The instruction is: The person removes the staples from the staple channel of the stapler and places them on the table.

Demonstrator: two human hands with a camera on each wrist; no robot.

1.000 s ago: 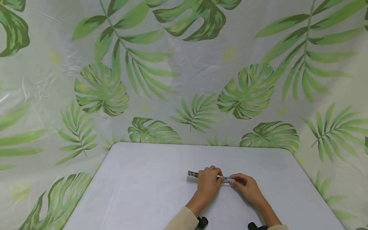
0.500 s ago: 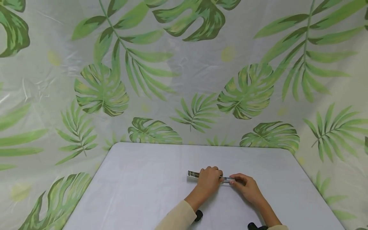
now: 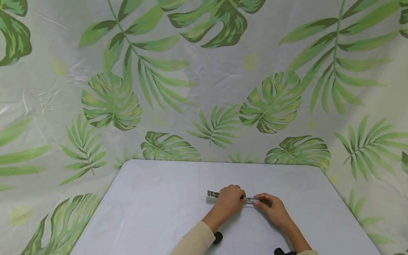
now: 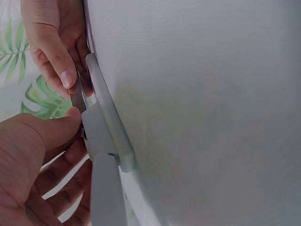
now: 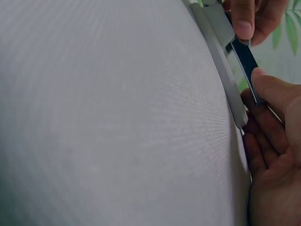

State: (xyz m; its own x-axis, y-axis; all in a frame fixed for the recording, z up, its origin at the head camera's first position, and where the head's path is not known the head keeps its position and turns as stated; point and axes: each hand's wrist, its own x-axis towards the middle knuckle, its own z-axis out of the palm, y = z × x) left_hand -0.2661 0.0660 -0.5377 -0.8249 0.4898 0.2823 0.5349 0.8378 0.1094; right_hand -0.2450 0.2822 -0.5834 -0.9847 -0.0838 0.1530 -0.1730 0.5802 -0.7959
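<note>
A light grey stapler (image 3: 212, 194) lies low over the table with its top cover swung back to the left. In the left wrist view its body (image 4: 99, 134) and long base (image 4: 110, 113) show, with a metal magazine (image 4: 77, 96) sticking out. My left hand (image 3: 230, 200) grips the stapler's middle, thumb on the magazine's near part. At the magazine's far end, my right hand (image 3: 272, 209) pinches the metal between thumb and fingers. The right wrist view shows the magazine (image 5: 245, 63) as a dark strip beside the base, between both thumbs. The left palm hides the stapler's middle in the head view.
A white-covered table (image 3: 159, 202) spreads around the hands. Behind it hangs a leaf-patterned curtain (image 3: 220, 81). Black wrist-camera parts (image 3: 218, 238) sit under the left sleeve (image 3: 194, 241) and by the right wrist.
My left hand and forearm have shifted slightly left, and the left fingers have drawn back along the magazine. The right hand keeps its pinch at the end. The head view has tilted a little.
</note>
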